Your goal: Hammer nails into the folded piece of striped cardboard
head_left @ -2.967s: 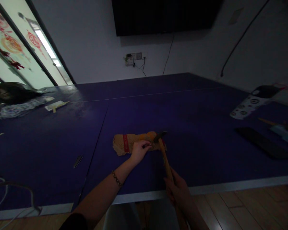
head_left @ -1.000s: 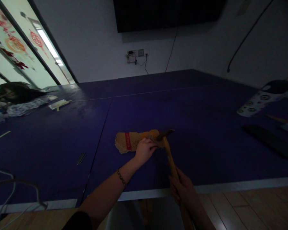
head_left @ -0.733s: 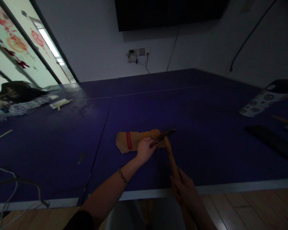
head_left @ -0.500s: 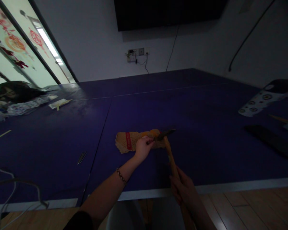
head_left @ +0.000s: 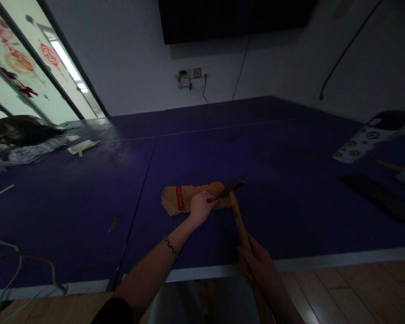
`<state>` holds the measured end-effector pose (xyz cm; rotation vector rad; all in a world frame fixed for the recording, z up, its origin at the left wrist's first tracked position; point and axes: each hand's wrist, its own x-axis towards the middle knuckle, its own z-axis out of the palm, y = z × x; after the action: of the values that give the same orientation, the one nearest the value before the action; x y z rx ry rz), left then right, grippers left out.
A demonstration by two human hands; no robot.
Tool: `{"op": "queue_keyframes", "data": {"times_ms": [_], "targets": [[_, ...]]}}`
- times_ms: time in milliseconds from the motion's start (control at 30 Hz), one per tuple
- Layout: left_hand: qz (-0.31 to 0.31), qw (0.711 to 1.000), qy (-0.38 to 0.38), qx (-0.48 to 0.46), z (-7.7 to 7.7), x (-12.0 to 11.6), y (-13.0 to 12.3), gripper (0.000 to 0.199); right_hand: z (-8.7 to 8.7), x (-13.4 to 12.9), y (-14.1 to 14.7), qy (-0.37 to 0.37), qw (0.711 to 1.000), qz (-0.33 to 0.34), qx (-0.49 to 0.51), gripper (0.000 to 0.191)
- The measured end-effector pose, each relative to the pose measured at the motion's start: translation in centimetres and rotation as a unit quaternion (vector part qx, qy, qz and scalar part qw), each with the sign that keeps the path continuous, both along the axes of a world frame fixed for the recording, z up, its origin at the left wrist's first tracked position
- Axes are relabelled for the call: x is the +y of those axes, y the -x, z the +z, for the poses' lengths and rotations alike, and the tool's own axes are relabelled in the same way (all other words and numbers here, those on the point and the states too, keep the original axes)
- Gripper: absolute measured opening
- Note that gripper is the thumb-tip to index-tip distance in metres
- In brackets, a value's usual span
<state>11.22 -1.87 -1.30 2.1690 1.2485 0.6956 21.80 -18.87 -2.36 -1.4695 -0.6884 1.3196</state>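
A pick [head_left: 242, 222] with a long wooden handle and a narrow dark metal head is held at a slant over the table's near side. My left hand [head_left: 201, 209] is closed at the left end of the metal head, fingers pinched there. Lower down, my right hand [head_left: 258, 263] wraps round the handle, near the table edge. Beneath the head and my left hand lies a tan, dotted, cloth-like piece [head_left: 170, 200] with a red lettered band and an orange patch; my hand hides part of it.
The blue table [head_left: 195, 157] has a seam left of my hands. Small dark metal pieces [head_left: 114, 222] lie left, near white cables [head_left: 18, 265]. On the right are a black flat object [head_left: 380, 195] and a white patterned container [head_left: 356, 141]. A black bag [head_left: 23, 128] sits far left.
Both hands keep their hold on the pick, and the tan piece stays put. The view has shifted very slightly; little else differs.
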Motion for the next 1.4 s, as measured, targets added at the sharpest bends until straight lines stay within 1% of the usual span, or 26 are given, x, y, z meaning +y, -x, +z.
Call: {"op": "queue_keyframes", "data": {"times_ms": [100,267,400,500,600,733,833,933,1033,1133,1267,1400], "targets": [[0.006,1.0,0.011,0.01,0.2,0.0,-0.1,0.012,0.1,0.0,0.1,0.0,1.0,-0.012,-0.004,0.067],[0.024,0.999,0.028,-0.003,0.3,-0.2,-0.1,0.012,-0.1,0.0,-0.2,-0.017,1.0,-0.004,0.014,0.065],[0.034,0.997,0.043,-0.057,0.1,-0.1,-0.1,0.009,-0.5,-0.3,-0.5,-0.031,0.998,-0.025,0.047,0.06],[0.034,0.99,0.061,-0.123,-0.2,0.0,-0.1,0.006,-0.2,-0.4,-0.3,-0.052,0.997,-0.044,0.044,0.053],[0.042,0.973,0.088,-0.207,-0.5,0.3,0.2,0.006,0.6,0.1,0.0,-0.093,0.994,-0.052,0.04,0.045],[0.063,0.937,0.133,-0.318,-0.4,0.7,0.7,0.02,1.5,1.8,0.1,-0.143,0.987,-0.058,0.043,0.038],[0.069,0.908,0.156,-0.383,0.1,1.0,1.1,0.027,1.5,3.1,-0.1,-0.155,0.985,-0.052,0.056,0.036],[0.063,0.893,0.173,-0.41,0.6,1.1,1.4,0.028,1.0,3.7,-0.4,-0.153,0.986,-0.039,0.06,0.034],[0.056,0.898,0.186,-0.394,1.1,1.4,1.6,0.024,0.4,3.7,-0.5,-0.147,0.987,-0.03,0.06,0.033],[0.047,0.92,0.194,-0.338,1.5,1.8,2.0,0.015,0.0,3.6,-0.6,-0.144,0.987,-0.025,0.065,0.033],[0.048,0.958,0.191,-0.208,2.1,2.6,3.6,0.016,-0.1,3.7,-0.8,-0.14,0.987,-0.026,0.077,0.033],[0.077,0.983,0.151,-0.066,3.5,3.3,5.9,0.009,0.0,4.0,-0.9,-0.14,0.985,-0.024,0.095,0.033]]}}
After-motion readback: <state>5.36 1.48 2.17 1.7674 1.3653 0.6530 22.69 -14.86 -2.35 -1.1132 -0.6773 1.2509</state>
